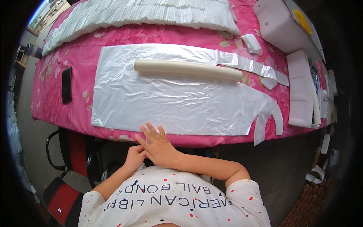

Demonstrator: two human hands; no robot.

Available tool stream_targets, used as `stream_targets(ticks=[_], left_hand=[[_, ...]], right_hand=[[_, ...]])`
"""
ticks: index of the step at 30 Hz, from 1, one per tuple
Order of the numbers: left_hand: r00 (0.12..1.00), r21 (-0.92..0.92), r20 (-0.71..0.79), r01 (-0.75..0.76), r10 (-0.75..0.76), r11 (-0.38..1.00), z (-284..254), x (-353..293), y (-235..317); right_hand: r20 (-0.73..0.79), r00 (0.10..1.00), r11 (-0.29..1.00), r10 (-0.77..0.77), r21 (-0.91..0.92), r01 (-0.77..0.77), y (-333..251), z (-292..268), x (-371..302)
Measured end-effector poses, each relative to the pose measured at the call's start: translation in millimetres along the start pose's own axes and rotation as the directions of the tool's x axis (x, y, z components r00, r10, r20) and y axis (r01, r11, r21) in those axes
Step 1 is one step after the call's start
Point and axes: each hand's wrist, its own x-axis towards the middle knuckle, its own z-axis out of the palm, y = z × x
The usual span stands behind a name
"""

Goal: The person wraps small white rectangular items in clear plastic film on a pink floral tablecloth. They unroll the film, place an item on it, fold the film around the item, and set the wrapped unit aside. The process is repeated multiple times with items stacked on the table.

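Note:
A thin white plastic apron (pixel 170 109) lies spread over the table, with strap ends (pixel 280 113) trailing at its right side. Across its upper half rests a cream-coloured tube (pixel 185 69). My right hand (pixel 160 149) is held palm down at the apron's near edge, its fingers spread apart. Just left of it and closer to my body, my left hand (pixel 134 159) is closed, its fingertips against the right hand near the thumb. Whatever those fingertips may pinch is hidden.
Long rows of folded white plastic pieces (pixel 151 15) line the table's far side. A black flat object (pixel 66 85) lies at left, a small folded white packet (pixel 251 43) at far right. White foam boxes (pixel 300 89) stand on the right edge. Red-and-black chairs (pixel 64 202) are at lower left.

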Motion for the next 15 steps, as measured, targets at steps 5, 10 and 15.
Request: stream_targets(ticks=[5, 10, 15], left_hand=[[0.869, 0.724, 0.221, -0.45, 0.442, 0.523, 2.4, -0.1, 52.4], [0.661, 0.68, 0.251, -0.64, 0.707, 0.358, 14.3, 8.2, 79.8], [0.709, 0.677, 0.237, -0.611, 0.664, 0.411, 9.5, 10.2, 72.9]], right_hand=[[0.093, 0.979, 0.942, -0.183, -0.269, 0.201, 31.0, -51.8, -5.5], [-0.274, 0.96, 0.992, -0.062, -0.122, 0.029, 88.2, -126.7, -9.9], [-0.774, 0.523, 0.922, 0.357, 0.203, -0.329, 212.9, -252.7, -3.2]])
